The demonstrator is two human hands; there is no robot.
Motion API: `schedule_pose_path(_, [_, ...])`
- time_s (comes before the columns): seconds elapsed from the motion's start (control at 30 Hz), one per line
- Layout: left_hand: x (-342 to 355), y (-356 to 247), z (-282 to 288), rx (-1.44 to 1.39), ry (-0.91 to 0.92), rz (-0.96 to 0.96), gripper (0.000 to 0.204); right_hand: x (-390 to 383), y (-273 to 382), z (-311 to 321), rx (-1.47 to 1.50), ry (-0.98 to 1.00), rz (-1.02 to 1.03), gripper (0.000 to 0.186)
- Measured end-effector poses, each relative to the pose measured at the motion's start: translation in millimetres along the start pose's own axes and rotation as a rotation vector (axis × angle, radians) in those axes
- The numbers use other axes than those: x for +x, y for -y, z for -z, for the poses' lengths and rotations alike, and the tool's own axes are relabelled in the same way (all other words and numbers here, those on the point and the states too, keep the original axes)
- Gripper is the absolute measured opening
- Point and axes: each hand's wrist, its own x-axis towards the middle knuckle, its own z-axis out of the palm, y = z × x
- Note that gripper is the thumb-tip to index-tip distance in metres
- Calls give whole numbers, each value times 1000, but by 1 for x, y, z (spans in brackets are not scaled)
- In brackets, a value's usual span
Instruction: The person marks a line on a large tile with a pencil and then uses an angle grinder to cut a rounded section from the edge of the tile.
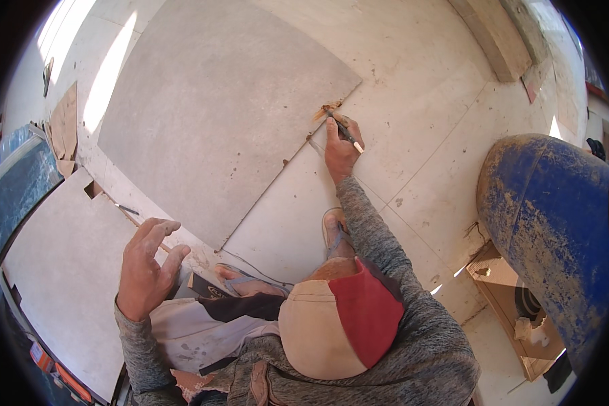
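A large grey tile (230, 88) lies flat on the pale floor. At its right edge my right hand (344, 145) is closed around a slim dark pen-like tool (348, 137) with a pale end. The tool's far tip meets a patch of crumbly brown material (328, 108) by the tile's edge; its exact kind is hard to make out. Small brown bits dot that edge. My left hand (147, 267) is raised, fingers curved and apart with nothing in them. It hovers nearest a second pale grey tile (74, 271) on the left.
A mud-smeared blue barrel (555, 230) stands at the right, with a torn cardboard box (504, 311) beside it. A beam-like block (494, 40) sits at the upper right. Near the second tile lie a thin dark pen-like object (126, 209) and cardboard pieces (64, 128). A beige-and-red cap (338, 318) blocks the lower middle.
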Motion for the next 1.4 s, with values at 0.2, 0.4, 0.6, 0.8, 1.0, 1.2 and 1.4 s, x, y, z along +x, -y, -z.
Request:
schedule_pose_path(0.2, [0,-1,-1,-2,-1,-8,34,-1,8,-1,-30,30,4,18])
schedule_pose_path(0.4, [0,-2,-1,7,2,-7,34,0,5,2,33,49,-40,18])
schedule_pose_path(0.6, [-2,-2,0,20,-1,-10,34,0,5,-1,26,29,-31,18])
schedule_pose_path(0.8, [0,-3,0,22,1,-1,34,1,1,-1,-74,75,56,17])
schedule_pose_path(1.0, [0,-4,0,21,-5,-30,34,0,13,1,25,77,-80,19])
schedule_pose_path(1.2, [0,-1,-1,22,10,-28,34,1,12,0,-29,83,-16,20])
schedule_pose_path(1.4, [0,-2,-2,12,4,-20,35,2,13,2,-1,117,-64,20])
